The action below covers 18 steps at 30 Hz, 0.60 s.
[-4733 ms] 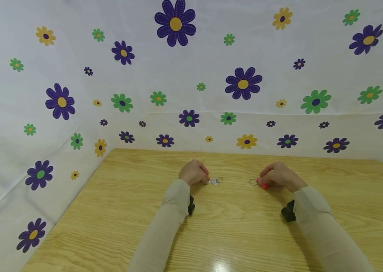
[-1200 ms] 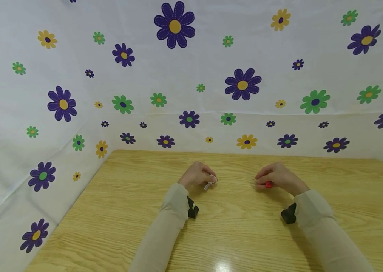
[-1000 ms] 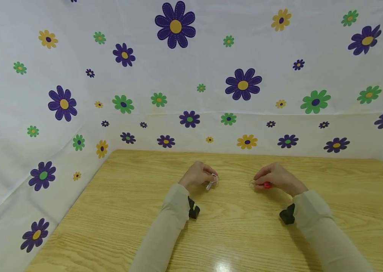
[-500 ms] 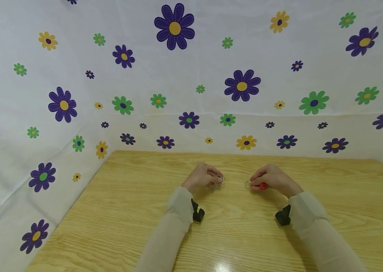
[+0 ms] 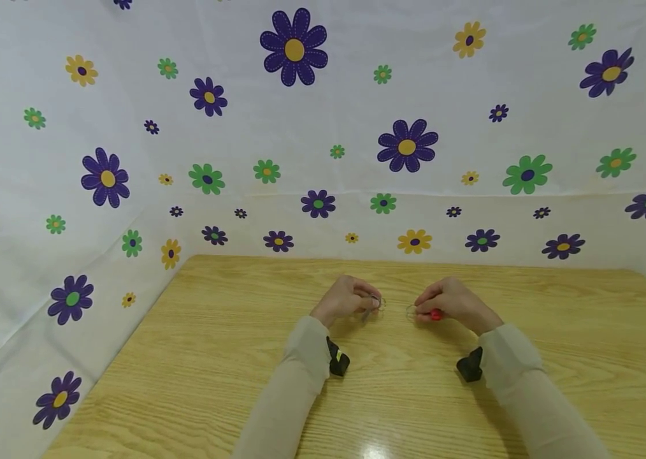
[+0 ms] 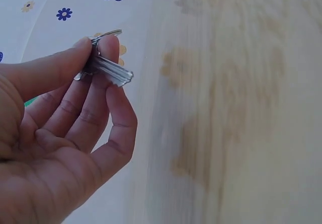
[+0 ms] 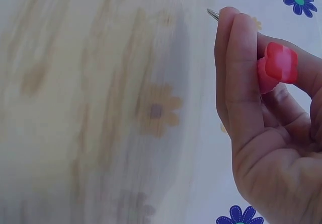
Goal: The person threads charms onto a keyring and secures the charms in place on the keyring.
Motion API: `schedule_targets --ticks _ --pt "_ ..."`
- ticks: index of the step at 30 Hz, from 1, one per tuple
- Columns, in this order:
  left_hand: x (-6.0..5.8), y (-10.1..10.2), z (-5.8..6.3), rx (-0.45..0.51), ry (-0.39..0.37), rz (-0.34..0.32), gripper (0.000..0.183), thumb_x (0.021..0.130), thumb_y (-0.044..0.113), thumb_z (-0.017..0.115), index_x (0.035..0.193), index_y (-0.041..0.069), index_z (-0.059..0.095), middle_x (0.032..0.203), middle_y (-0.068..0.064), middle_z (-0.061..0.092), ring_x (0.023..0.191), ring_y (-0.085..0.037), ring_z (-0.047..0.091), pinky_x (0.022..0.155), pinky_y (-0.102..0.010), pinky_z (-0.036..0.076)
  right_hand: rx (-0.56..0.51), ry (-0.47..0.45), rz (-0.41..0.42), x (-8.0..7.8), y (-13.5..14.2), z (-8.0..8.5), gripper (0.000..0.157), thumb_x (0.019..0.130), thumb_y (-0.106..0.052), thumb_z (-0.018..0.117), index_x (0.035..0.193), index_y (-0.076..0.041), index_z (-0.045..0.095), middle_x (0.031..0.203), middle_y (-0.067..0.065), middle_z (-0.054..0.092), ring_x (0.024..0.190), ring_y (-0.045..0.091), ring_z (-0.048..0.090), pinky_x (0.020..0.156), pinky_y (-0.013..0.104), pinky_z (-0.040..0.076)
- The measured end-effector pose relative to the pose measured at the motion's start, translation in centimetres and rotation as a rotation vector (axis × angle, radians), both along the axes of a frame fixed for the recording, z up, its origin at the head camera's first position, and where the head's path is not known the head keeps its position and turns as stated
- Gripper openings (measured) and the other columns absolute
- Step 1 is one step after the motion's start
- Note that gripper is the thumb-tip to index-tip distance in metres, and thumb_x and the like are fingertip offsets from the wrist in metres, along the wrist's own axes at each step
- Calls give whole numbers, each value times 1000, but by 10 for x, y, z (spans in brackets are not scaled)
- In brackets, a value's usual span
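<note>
My left hand [image 5: 346, 298] pinches a silver key [image 6: 114, 72] between thumb and fingers, the blade pointing out past the fingertips. A thin metal ring [image 6: 113, 32] on the key juts beyond the index fingertip. Facing it, my right hand [image 5: 452, 303] grips a pink-red charm [image 7: 280, 63] with a lobed end, part of it hidden by the fingers. From the right fingertips a round split ring [image 5: 410, 312] points toward the left hand; it also shows at the top of the left wrist view. A short gap separates the two rings, both held over the table.
Beneath the hands is a wood-grain table [image 5: 392, 395]. A white cloth [image 5: 334, 115] printed with purple, green and yellow flowers hangs behind it and along the left side. Black devices [image 5: 338, 360] are strapped at both wrists.
Both hands have come closer together, bringing the rings nearer each other. Compared with the earliest frame, the left fingers now hold near the key's ring, and the right fingers near the split ring.
</note>
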<state>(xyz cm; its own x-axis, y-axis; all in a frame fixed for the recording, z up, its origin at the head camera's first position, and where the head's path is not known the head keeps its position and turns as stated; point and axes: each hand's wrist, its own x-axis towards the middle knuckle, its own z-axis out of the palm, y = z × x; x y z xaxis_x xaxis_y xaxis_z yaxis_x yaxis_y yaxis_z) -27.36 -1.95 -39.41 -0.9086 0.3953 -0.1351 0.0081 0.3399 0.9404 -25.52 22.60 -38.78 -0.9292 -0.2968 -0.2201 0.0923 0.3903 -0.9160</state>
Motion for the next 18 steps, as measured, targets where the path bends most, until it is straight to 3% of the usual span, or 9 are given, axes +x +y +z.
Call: schedule_targets --ticks 18 --pt "-3 11 -3 55 -7 -34 11 94 -1 70 104 -3 74 88 -9 75 80 -14 69 83 -32 56 37 16 -3 0 -15 -4 20 94 0 68 107 16 69 90 9 73 70 11 68 66 24 56"
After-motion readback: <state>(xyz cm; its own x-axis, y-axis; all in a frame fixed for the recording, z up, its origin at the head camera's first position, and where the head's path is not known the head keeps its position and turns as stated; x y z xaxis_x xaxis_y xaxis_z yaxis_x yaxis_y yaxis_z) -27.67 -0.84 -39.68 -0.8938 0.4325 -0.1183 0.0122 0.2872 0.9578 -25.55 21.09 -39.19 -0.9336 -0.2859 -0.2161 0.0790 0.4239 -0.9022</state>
